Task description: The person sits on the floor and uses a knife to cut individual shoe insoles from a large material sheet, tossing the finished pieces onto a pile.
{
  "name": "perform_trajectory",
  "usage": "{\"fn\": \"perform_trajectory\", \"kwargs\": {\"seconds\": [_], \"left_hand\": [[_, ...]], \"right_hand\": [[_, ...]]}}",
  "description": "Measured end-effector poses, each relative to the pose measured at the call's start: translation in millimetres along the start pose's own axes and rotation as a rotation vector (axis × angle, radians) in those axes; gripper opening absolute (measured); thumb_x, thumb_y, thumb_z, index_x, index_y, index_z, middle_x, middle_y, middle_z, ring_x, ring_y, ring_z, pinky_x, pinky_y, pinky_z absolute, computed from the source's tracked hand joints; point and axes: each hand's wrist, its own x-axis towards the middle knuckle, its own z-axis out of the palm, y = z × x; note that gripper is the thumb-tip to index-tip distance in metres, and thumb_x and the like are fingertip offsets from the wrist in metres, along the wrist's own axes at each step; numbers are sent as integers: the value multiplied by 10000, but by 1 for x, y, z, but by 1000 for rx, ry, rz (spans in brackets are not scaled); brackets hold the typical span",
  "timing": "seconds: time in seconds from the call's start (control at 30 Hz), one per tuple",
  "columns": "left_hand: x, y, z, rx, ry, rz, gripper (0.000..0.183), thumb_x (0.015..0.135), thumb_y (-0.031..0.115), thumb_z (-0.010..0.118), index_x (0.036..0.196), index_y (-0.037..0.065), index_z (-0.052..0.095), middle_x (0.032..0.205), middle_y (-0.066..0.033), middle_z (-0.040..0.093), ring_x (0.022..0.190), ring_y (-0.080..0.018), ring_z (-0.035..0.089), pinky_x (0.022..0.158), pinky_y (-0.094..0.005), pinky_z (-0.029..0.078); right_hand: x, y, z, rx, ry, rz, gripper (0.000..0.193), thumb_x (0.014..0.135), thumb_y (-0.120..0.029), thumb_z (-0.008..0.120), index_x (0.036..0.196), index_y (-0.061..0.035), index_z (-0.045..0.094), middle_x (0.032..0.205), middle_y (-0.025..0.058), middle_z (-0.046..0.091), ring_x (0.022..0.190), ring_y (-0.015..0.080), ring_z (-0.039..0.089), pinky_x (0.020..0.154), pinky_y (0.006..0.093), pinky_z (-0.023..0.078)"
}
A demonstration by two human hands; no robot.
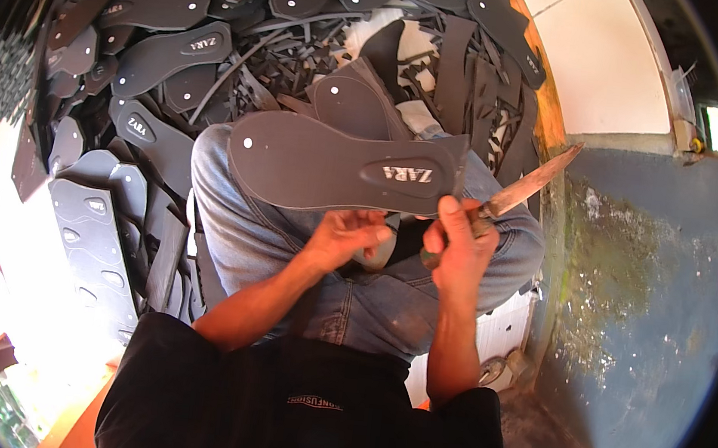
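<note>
A dark grey shoe sole [313, 161] with pale lettering and a white dot lies level above my lap, its narrow heel end to the right. My right hand [464, 238] is closed round the handle of a knife [536, 185], whose worn, brownish blade points up and to the right. The thumb of that hand rests against the sole's lower heel corner. Just below the sole's near edge is my left hand [345, 238], fingers loosely curled and apart; whether they bear any of its weight cannot be made out. Another sole [349, 102] sits partly hidden behind the first.
Dark soles [172, 59] are heaped at the far left, and a marked sheet [94, 242] leans at the left. Thin offcut strips [297, 62] cover the area ahead of my knees. A wooden edge [549, 113] borders the heap at right, beside a stained blue-grey floor [648, 278].
</note>
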Motion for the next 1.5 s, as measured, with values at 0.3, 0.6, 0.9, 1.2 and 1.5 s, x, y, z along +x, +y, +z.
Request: {"fn": "perform_trajectory", "kwargs": {"seconds": [0.3,0.6,0.9,1.2,1.5], "left_hand": [[25,18,58,-463,362,-149,289,889,350,603,935,72,539,565,-17,434,427,-95,378,378,-231,290],[38,27,56,-477,386,-164,249,871,324,641,922,103,538,659,5,479,462,-80,395,393,-217,302],[35,21,49,-481,300,-119,225,885,303,623,925,99,536,654,3,485,451,-77,381,392,-214,290],[17,12,35,-462,171,-107,185,902,259,582,926,82,534,555,0,438,413,-82,353,393,-220,278],[-22,-6,31,-372,166,-186,219,884,250,596,944,46,544,509,-10,437,363,-88,331,362,-233,256]], "right_hand": [[-16,35,-40,-727,105,-237,369,892,-261,625,650,-12,501,502,17,470,439,92,360,415,267,308],[-34,57,-54,-1087,109,-170,403,865,-315,628,620,-30,480,493,163,499,460,377,520,449,440,384],[-34,58,-52,-1120,93,-154,351,857,-264,617,630,-28,490,519,197,517,522,421,540,484,469,402],[-30,65,-37,-1118,61,-48,243,822,-195,595,673,-17,522,578,237,554,607,456,561,571,518,427],[22,60,-30,-1050,-90,-220,137,795,-121,594,798,16,590,689,238,604,697,433,600,673,501,452]]}}
